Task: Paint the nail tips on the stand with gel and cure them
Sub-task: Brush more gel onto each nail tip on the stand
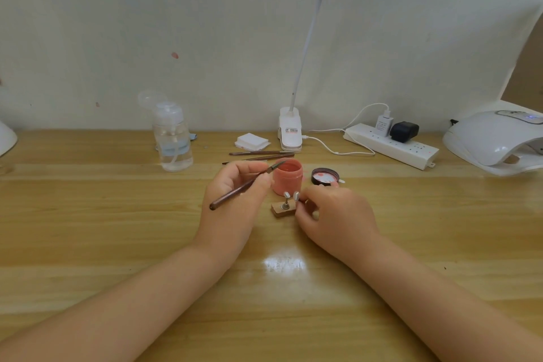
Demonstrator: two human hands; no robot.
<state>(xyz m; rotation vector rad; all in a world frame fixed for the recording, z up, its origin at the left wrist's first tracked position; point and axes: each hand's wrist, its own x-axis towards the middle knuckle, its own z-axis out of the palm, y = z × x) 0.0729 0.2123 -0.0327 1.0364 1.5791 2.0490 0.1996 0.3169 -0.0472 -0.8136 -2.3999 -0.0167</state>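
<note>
Nail tips [291, 194], pale and small, on thin metal posts above a little wooden stand [283, 211] at mid-desk, just in front of an open pink gel jar [287, 176]. Left hand [238, 200] curled round a dark brown brush [245, 186], pinched between thumb and fingers, bristle end up at the jar's rim, handle slanting down and to the left. Right hand [329, 214] just right of the stand, fingers curled, fingertips at the right-hand nail tip and its post; whether pinched or only touched, cannot tell. Both forearms bare, resting on the wooden desk [117, 229].

Right of the jar, its dark lid [325, 176] lying upside down, pink smears inside. Behind the jar, two more brushes [260, 155] lying flat, side by side. Behind those, a small stack of white wipes [252, 142]. To the left, a clear pump bottle [173, 138] with clear liquid, cap flipped open. At the back edge, a white clip lamp [290, 131], gooseneck rising to a lit head at the top of view. Right of it, a white power strip [392, 145] carrying a white charger and a black plug. Far right, a white curing lamp [496, 141], opening facing left-front. Pale wall behind, with a few reddish marks.
</note>
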